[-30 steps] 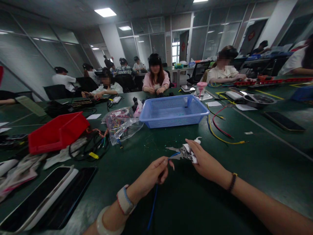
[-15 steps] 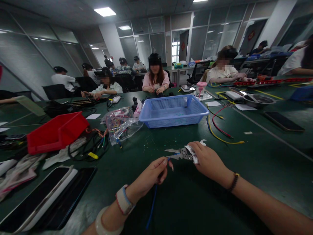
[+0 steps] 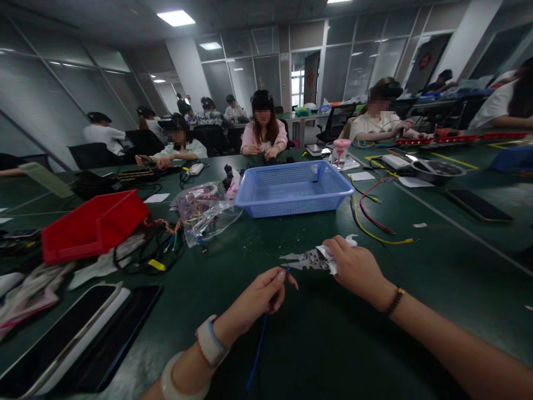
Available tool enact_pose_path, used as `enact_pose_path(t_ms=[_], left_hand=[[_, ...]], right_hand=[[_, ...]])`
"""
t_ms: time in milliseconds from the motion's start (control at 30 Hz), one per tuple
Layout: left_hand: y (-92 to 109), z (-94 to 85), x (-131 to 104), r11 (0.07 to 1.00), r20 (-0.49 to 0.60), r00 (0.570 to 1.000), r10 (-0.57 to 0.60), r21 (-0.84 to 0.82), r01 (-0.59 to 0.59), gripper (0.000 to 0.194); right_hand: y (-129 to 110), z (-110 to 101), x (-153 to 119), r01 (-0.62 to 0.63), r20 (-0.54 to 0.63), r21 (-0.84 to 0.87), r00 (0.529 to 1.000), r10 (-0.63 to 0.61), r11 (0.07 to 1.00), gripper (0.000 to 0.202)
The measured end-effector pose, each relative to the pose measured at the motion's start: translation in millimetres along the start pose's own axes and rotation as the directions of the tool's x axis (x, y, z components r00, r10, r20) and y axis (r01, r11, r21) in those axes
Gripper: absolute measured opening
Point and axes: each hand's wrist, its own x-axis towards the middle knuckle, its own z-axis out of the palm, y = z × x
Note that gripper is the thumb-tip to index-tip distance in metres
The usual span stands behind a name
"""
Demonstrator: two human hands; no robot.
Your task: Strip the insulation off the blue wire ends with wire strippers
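Between thumb and finger, my left hand [image 3: 268, 290] pinches a blue wire [image 3: 259, 350]. Its short upper end pokes out past the fingertips, and the long tail hangs below the hand toward the table. My right hand [image 3: 355, 269] is closed around the handles of metal wire strippers [image 3: 307, 259], with white wrapping [image 3: 328, 256] around the grip. The jaws point left and are apart, close by the wire's upper end. Whether the wire touches the lower jaw I cannot tell.
Ahead stands a blue plastic basket [image 3: 293, 208]. Left of it lie a clear bag of wires [image 3: 204, 214], a red bin [image 3: 94, 228] and black cables [image 3: 150, 253]. Phones [image 3: 112, 339] rest at the near left; loose yellow and red wires [image 3: 381, 236] lie right. Co-workers sit across the table.
The strippers' jaws have shifted slightly and the wire's end now stands clear between my hands, where before a blue piece lay along the jaws. Both hands keep their grip.
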Motion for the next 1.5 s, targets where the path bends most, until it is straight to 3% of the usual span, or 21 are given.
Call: enact_pose_path(t_ms=[200, 367, 1000, 1267, 1500], left_hand=[[-3, -1.3, 1, 1.000, 0.002, 1.000, -0.022, -0.016, 0.022, 0.038], [-5, -2.2, 1, 0.999, 0.006, 0.999, -0.034, -0.039, 0.034, 0.037], [0, 4.1, 0, 0.991, 0.047, 0.997, -0.059, -0.121, 0.064, 0.035], [3, 5.0, -3, 0.988, 0.048, 0.996, -0.070, -0.131, 0.076, 0.038], [0, 3.2, -2, 0.976, 0.131, 0.988, -0.079, -0.190, 0.103, 0.037]], right_hand=[[4, 2, 0, 0.077, -0.117, -0.044, 0.990, -0.082, 0.996, 0.027], [5, 4, 2, 0.093, -0.143, -0.020, 0.985, -0.095, 0.995, 0.024], [4, 8, 5, 0.049, 0.018, 0.056, 0.999, -0.050, 0.997, 0.020], [8, 10, 5, 0.072, -0.007, 0.047, 0.997, -0.071, 0.996, 0.022], [5, 15, 4, 0.099, -0.053, -0.008, 0.994, -0.100, 0.995, 0.037]])
